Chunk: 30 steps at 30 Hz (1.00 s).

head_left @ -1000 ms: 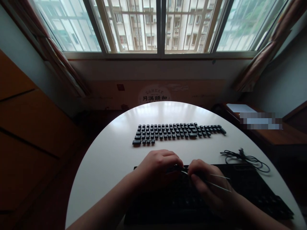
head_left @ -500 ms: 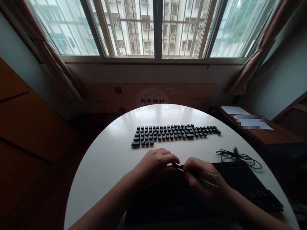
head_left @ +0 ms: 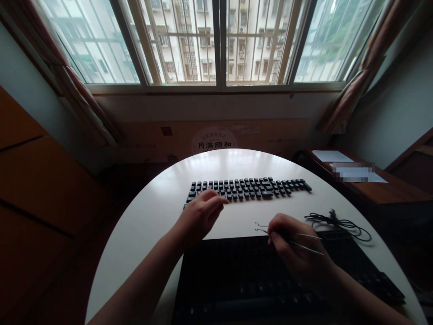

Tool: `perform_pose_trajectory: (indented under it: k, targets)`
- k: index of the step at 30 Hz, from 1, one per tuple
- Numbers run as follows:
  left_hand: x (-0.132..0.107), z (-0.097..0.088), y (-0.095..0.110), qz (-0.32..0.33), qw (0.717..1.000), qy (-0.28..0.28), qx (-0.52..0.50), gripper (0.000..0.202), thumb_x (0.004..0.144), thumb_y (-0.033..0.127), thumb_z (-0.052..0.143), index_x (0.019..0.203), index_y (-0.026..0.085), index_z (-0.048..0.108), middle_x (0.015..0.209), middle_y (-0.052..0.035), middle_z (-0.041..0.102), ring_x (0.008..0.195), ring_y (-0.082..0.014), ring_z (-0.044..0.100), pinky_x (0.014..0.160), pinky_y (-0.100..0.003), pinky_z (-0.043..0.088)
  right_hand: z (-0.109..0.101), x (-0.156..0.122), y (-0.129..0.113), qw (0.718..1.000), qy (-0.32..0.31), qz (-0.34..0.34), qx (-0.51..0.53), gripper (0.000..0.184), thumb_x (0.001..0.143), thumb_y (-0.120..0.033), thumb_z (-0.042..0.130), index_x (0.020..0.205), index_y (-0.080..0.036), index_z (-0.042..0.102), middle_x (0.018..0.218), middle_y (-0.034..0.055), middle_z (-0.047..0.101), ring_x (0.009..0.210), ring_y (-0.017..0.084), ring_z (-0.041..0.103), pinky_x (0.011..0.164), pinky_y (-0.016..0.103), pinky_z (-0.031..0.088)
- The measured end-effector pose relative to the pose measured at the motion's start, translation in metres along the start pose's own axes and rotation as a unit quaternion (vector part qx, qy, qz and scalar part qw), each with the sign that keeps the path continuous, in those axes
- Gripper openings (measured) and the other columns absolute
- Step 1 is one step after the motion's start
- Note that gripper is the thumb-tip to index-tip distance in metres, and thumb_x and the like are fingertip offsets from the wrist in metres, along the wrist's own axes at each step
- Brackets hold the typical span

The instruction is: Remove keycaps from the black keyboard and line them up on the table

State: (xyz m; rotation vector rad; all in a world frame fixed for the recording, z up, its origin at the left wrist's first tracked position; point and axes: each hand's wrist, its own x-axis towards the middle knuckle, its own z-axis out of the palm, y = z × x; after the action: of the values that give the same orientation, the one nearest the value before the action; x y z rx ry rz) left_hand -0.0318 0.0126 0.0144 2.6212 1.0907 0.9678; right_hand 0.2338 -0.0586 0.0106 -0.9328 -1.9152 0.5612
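Note:
My left hand (head_left: 204,211) is over the near left end of the loose black keycaps (head_left: 246,187), which are laid out in rows on the white table. Its fingers are pinched around a keycap, which they largely hide. In my right hand (head_left: 292,243) is a wire keycap puller (head_left: 262,228), held above the far edge of the black keyboard (head_left: 233,266). The puller's two hooked tips point left with nothing between them, and its wire ends stick out behind the hand. Part of the keyboard lies under my right forearm; keys still sit along its near rows and right end.
A bundled black cable (head_left: 336,223) lies behind the keyboard's right end. The round white table (head_left: 135,234) has a curved edge. Papers (head_left: 331,156) lie on a brown wooden surface (head_left: 402,192) at the right. Beyond the table are a printed box panel (head_left: 264,135) and a barred window.
My left hand has moved away from the puller, left and forward to the keycap rows. My right hand has shifted slightly right, and the puller's hooks now show bare.

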Motion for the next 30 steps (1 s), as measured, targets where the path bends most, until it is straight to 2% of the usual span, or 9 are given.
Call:
perform_pose_trajectory:
  k: [3,7,12,15,18,25,30]
  targets:
    - [-0.001,-0.005,-0.010,-0.020,0.999,0.036,0.024,0.017,0.101,0.021,0.049,0.103,0.018,0.066,0.102,-0.0079,0.065,0.084,-0.0192,0.065,0.069,-0.031,0.056,0.002,-0.001,-0.001,0.999,-0.024,-0.013,0.026,0.010,0.091,-0.011,0.049,0.087,-0.019,0.055,0.074,-0.0021,0.057,0.063,0.009,0.055,0.058,0.019,0.043]
    - [0.002,-0.008,-0.020,-0.028,0.997,0.037,0.065,0.012,0.096,0.021,0.057,0.101,0.021,0.068,0.101,-0.0064,0.068,0.091,-0.0217,0.065,0.075,-0.033,0.055,0.004,-0.001,-0.002,0.998,-0.028,-0.032,0.043,0.011,0.090,-0.009,0.050,0.086,-0.019,0.054,0.073,-0.0026,0.055,0.062,0.008,0.052,0.058,0.018,0.042]
    - [0.021,0.000,-0.030,-0.035,0.989,-0.040,0.139,0.022,0.084,0.017,0.072,0.105,0.022,0.069,0.097,-0.0032,0.074,0.090,-0.0229,0.066,0.081,-0.036,0.050,0.006,0.001,-0.003,0.998,-0.018,-0.041,0.052,0.011,0.092,-0.010,0.050,0.088,-0.019,0.056,0.075,-0.0022,0.055,0.063,0.008,0.052,0.059,0.017,0.042]
    - [0.027,0.006,-0.029,-0.021,0.985,-0.072,0.154,0.017,0.080,0.017,0.076,0.095,0.023,0.072,0.091,-0.0011,0.075,0.089,-0.0234,0.065,0.087,-0.039,0.044,0.008,0.000,-0.005,0.998,-0.017,-0.042,0.054,0.010,0.093,-0.012,0.051,0.090,-0.019,0.058,0.076,-0.0017,0.056,0.064,0.008,0.052,0.059,0.017,0.042]
    - [0.023,0.010,-0.025,-0.009,0.982,-0.099,0.160,0.012,0.079,0.018,0.076,0.089,0.024,0.073,0.083,0.0001,0.074,0.085,-0.0219,0.064,0.087,-0.039,0.040,0.007,0.000,-0.005,0.997,-0.022,-0.045,0.055,0.009,0.092,-0.012,0.051,0.090,-0.019,0.058,0.075,-0.0013,0.057,0.063,0.008,0.052,0.059,0.018,0.042]
    - [0.014,0.012,-0.028,-0.002,0.979,-0.132,0.158,0.016,0.080,0.020,0.075,0.095,0.025,0.073,0.082,-0.0005,0.072,0.087,-0.0214,0.062,0.086,-0.038,0.036,0.005,0.000,-0.002,0.997,-0.048,-0.033,0.051,0.010,0.092,-0.012,0.051,0.089,-0.019,0.057,0.073,-0.0012,0.056,0.061,0.009,0.052,0.058,0.019,0.042]
    - [0.015,0.015,-0.029,-0.014,0.977,-0.120,0.173,0.019,0.078,0.020,0.076,0.096,0.024,0.072,0.080,-0.0022,0.072,0.091,-0.0249,0.062,0.084,-0.039,0.035,0.007,-0.001,0.000,0.997,-0.057,-0.028,0.042,0.010,0.093,-0.012,0.052,0.091,-0.019,0.058,0.074,-0.0013,0.059,0.061,0.009,0.053,0.059,0.018,0.044]
